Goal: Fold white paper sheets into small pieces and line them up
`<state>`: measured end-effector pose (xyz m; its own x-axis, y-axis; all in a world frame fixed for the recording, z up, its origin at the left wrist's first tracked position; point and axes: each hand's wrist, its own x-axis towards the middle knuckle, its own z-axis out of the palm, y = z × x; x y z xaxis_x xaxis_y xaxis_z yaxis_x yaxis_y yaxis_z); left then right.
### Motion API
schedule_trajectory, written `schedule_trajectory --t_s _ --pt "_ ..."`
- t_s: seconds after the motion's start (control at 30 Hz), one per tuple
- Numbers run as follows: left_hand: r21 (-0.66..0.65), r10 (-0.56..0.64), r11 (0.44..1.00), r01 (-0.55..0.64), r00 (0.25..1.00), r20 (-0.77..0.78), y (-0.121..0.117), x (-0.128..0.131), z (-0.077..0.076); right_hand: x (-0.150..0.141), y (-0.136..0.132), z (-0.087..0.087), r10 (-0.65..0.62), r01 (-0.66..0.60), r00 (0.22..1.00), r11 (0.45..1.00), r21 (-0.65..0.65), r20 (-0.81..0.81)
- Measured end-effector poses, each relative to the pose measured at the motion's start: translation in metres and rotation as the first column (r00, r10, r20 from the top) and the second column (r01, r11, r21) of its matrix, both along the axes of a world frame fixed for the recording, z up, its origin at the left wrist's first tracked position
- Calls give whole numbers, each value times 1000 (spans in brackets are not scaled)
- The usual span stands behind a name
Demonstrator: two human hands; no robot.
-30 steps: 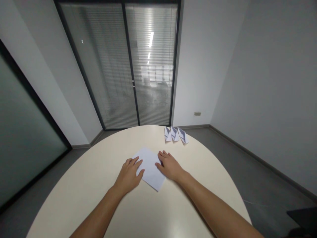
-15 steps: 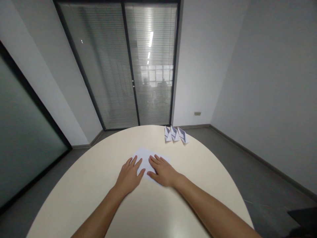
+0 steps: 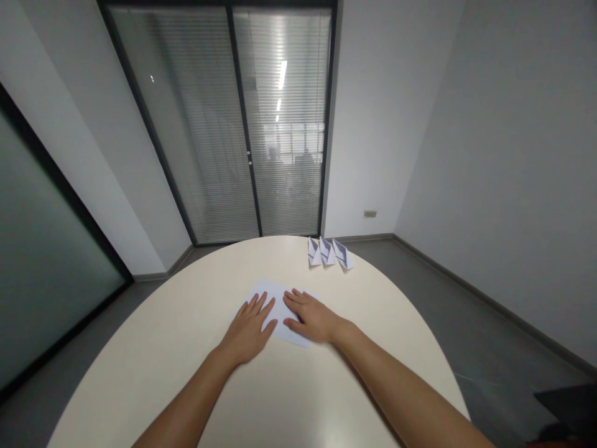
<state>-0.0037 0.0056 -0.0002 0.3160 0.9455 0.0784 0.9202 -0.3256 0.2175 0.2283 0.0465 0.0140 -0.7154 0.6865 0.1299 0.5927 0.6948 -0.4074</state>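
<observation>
A white sheet of paper [image 3: 280, 311] lies flat on the round cream table [image 3: 186, 323]. My left hand [image 3: 249, 330] rests on the sheet's left part, palm down, fingers spread. On its right part lies my right hand [image 3: 312, 317], flat too, with the thumb apart from the fingers. Both hands cover much of the sheet, so its side edges are partly hidden. Farther off, by the table's back right edge, three folded white paper pieces [image 3: 327, 252] stand in a row.
Beyond the table is a glass partition [image 3: 284, 186] with blinds and a dark frame. Grey walls [image 3: 373, 124] flank it, one with a small socket plate [image 3: 370, 214]. A dark object [image 3: 569, 407] shows at the lower right, beside the table.
My left hand has slid slightly right over the paper. My right hand has shifted a little right and away from me. The paper's lower edge shows more between them.
</observation>
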Motion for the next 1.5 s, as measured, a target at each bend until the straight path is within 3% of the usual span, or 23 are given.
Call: schedule_trajectory --t_s 0.2,0.3,0.33,0.4,0.47,0.53,0.67,0.87,1.1,1.27,1.5 --pt "23 246 969 -245 963 -106 6 -10 -7 0 0 2 3 -4 999 1000 11 45" --pt "174 377 916 -360 923 -75 4 -13 -5 -1 -2 3 -6 5 999 1000 7 53" --pt "233 371 906 -352 928 -39 4 -13 -3 -1 -2 3 -12 11 999 1000 11 52" --pt "293 243 925 -243 969 36 2 -11 0 -1 -2 3 -34 33 998 999 20 48" --pt "237 70 968 -87 994 81 1 -7 3 -2 -2 3 -69 68 996 997 21 48" --pt "126 11 992 -20 997 75 0 -4 2 -2 -1 3 -103 102 994 994 28 44" --pt "59 145 988 -145 989 9 4 -5 -1 0 1 4 -67 68 998 992 106 -14" --pt "103 315 944 -314 949 10 10 -13 -4 0 -2 3 168 -164 985 980 114 -29" --pt "94 113 987 -128 982 154 6 -7 -5 1 -1 8 186 -181 981 980 83 -50" --pt "5 60 998 -63 979 194 0 -6 2 3 3 7 157 -151 984 986 70 -81" --pt "-61 52 997 -39 973 223 2 -7 8 5 6 12 12 -9 999 996 83 -43"
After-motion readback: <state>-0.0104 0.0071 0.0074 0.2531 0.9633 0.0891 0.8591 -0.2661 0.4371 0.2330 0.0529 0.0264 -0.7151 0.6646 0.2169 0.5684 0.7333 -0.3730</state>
